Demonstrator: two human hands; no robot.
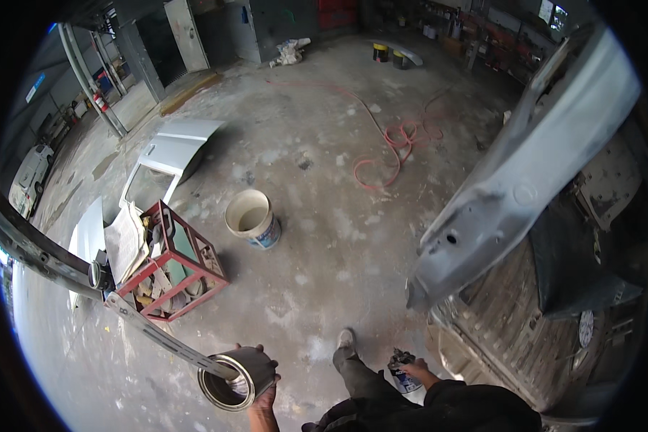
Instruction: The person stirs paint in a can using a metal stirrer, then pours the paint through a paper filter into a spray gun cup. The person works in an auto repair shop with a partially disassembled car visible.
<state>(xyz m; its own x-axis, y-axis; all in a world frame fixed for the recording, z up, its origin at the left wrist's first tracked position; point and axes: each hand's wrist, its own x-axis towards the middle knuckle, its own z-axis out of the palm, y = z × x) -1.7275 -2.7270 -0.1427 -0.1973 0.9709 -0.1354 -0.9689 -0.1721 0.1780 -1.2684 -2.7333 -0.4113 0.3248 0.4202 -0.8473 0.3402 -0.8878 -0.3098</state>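
My left hand (265, 394) holds an open metal can (255, 367) at the bottom centre. A long, perforated metal stirring stick (155, 331) leans out of it toward the upper left; the can's contents are hard to make out. My right hand (416, 372) grips a dark container (403, 381) with a pale label and a cluttered dark top, low beside my leg, too small to identify further. Above it on the right, a large bare grey metal body panel (504, 209) rises diagonally over a worn, dirty wooden-looking surface (482, 331).
A red metal frame cart (176, 266) full of odds and ends stands at left, near a white bucket (252, 237), a loose car door (167, 147) and a white panel (86, 223). A red hose (385, 169) snakes over the concrete floor. Two small buckets (389, 57) sit farther back.
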